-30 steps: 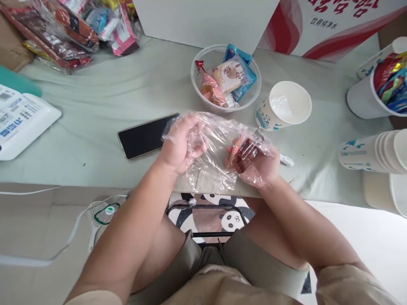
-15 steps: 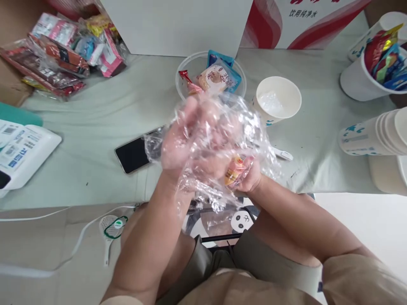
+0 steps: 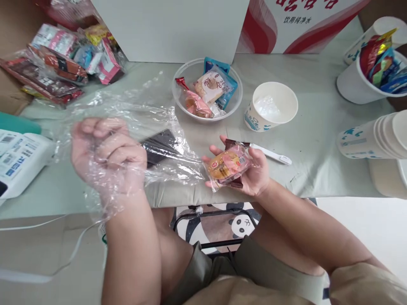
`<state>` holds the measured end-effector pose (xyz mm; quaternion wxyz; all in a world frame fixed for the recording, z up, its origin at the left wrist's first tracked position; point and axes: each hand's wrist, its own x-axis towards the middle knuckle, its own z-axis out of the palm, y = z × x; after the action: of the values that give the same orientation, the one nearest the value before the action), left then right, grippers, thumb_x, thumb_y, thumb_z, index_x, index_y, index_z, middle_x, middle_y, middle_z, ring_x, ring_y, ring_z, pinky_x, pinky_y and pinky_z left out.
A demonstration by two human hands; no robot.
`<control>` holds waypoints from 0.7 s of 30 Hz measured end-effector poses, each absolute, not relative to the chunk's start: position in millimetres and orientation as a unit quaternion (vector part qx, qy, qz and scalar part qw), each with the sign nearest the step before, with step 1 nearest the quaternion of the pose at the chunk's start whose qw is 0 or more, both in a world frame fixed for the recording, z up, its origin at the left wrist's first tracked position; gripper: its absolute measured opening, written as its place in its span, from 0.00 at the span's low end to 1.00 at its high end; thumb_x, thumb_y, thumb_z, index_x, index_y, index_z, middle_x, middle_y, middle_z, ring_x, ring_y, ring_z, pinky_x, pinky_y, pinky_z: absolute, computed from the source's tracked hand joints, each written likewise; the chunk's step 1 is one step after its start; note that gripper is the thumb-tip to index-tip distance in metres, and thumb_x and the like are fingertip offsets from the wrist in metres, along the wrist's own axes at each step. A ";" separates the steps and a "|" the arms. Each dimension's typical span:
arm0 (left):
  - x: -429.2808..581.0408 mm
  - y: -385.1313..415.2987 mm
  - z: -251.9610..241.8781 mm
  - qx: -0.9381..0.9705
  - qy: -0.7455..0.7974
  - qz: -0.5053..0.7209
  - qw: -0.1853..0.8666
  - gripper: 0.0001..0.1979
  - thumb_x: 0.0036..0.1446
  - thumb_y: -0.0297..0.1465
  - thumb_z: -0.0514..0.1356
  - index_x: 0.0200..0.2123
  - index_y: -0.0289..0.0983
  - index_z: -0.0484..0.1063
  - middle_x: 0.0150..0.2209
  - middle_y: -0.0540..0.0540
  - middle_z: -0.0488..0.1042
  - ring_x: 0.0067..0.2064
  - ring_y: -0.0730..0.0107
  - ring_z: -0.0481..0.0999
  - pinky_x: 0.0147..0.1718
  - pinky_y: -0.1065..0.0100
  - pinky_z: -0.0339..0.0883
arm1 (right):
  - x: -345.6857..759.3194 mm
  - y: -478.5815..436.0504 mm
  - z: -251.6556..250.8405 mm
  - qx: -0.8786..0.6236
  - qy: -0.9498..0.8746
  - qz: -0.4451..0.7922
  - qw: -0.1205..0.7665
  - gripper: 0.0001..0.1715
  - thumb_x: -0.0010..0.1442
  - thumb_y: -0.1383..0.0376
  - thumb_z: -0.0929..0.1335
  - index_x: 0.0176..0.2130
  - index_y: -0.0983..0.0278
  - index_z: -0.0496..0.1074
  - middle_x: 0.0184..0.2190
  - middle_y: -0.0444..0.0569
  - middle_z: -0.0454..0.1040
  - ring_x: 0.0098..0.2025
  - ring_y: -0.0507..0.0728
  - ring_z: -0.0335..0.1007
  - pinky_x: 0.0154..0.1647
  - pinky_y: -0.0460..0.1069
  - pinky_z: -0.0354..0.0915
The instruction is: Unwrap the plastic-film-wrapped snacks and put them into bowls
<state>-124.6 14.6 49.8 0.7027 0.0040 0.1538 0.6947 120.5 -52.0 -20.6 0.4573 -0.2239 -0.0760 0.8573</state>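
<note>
**Snack packet in the right hand, film over the left**

The snack packet [image 3: 227,166] (clear wrap, orange-yellow cake inside, dark ends) lies in the upturned right hand [image 3: 258,180], fingers loosely cupped round it, just above the near edge of the worktop [image 3: 318,140]. The left hand [image 3: 108,156] is raised off to the side, fingers curled into a loose fist w/ clear film [image 3: 152,118] draped over it and down the wrist. The rest of the film trails across to the packet and seems to touch its left end.

Under the film lies a dark phone [image 3: 160,142]. Beyond the packet: a clear bowl [image 3: 174,91] w/ several wrapped snacks, a paper cup [image 3: 252,120] beside it, and a slim white tool [image 3: 273,154] just past the right hand's fingers. Far right, a stack of cups [image 3: 372,137] on its side & a tub of sweets [image 3: 352,89]. Far left, a snack pile [image 3: 63,59] and a white device [image 3: 22,154].

Step in hand, as I read it: packet and film are being held apart, one per hand. Film looks thin & clingy, packet slick, so both want a light grip.
</note>
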 end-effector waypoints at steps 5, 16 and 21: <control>-141.9 8.7 34.0 -0.017 0.213 0.682 0.700 0.35 0.77 0.49 0.39 0.22 0.35 0.65 0.18 0.52 0.67 0.10 0.91 0.56 0.08 0.90 0.42 | 131.4 -52.9 -12.8 -0.231 -0.123 0.824 0.502 0.33 0.52 0.52 0.78 0.55 0.49 0.72 0.51 0.44 0.81 0.59 0.65 0.77 0.49 0.69 0.80; -130.0 6.2 37.1 -0.029 0.285 0.595 0.751 0.34 0.78 0.40 0.38 0.21 0.35 0.66 0.18 0.52 0.65 0.11 0.86 0.58 0.08 0.84 0.47 | 117.9 37.4 55.1 -0.483 -0.565 0.298 0.599 0.41 0.53 0.50 0.77 0.61 0.40 0.62 0.57 0.45 0.74 0.59 0.62 0.74 0.59 0.59 0.75; -129.8 3.4 38.5 -0.035 0.273 0.579 0.768 0.33 0.77 0.41 0.40 0.22 0.36 0.66 0.18 0.52 0.65 0.11 0.85 0.59 0.09 0.83 0.48 | 122.7 81.2 34.7 -0.515 -0.733 0.174 0.409 0.34 0.63 0.48 0.72 0.63 0.54 0.65 0.60 0.52 0.74 0.66 0.67 0.68 0.68 0.64 0.66</control>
<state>-129.8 3.4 38.5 0.7676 -0.0355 0.2725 0.5790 122.7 81.2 34.7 0.4090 -0.5150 -0.7330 0.1737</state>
